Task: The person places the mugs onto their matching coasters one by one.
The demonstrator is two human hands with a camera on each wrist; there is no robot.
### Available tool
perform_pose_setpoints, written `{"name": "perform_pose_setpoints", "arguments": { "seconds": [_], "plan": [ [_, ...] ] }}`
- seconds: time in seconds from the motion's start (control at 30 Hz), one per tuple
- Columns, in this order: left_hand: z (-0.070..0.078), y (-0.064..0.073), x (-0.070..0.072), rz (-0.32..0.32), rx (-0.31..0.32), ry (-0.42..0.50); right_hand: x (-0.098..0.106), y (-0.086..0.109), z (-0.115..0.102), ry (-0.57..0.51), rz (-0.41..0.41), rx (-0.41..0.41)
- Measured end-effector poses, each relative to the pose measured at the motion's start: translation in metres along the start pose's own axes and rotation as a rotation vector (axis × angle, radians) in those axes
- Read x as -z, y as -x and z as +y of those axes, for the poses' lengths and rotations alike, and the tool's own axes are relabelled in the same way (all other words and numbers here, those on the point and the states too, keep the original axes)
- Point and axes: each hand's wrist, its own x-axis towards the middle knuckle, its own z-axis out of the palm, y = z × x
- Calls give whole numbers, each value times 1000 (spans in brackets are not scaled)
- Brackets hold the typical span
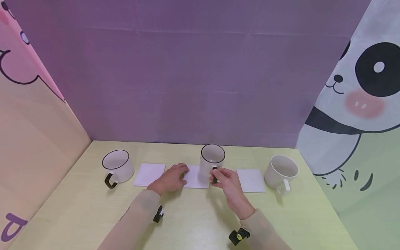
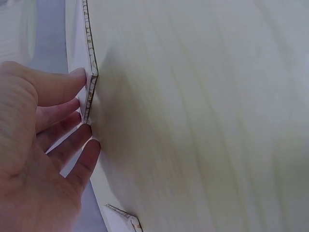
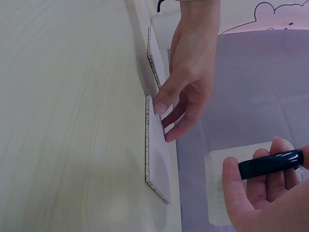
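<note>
A white mug (image 1: 207,163) with a black rim hangs just above the middle white cardboard square (image 1: 197,180), a gap showing under its base in the right wrist view. My right hand (image 1: 230,187) pinches its black handle (image 3: 270,164) between thumb and fingers. At the left side of that same square, my left hand (image 1: 171,177) touches it with thumb and extended fingers. The left wrist view shows the thumb (image 2: 63,88) against the square's corner. Some of the left fingertips are hidden behind the cardboard there.
Another black-rimmed mug (image 1: 120,168) stands at the left, beside a second cardboard square (image 1: 148,173). On the right are a third square (image 1: 251,180) and an all-white mug (image 1: 278,172). A purple cloth (image 1: 193,76) hangs behind the table (image 1: 193,222).
</note>
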Motion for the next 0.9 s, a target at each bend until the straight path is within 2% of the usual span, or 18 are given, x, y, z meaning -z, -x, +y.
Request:
{"name": "perform_pose_setpoints", "arguments": {
  "seconds": [0.9],
  "plan": [
    [0,-1,-2,-7,27,-5,-8,-7,-4,7,-21,4]
  ]
}}
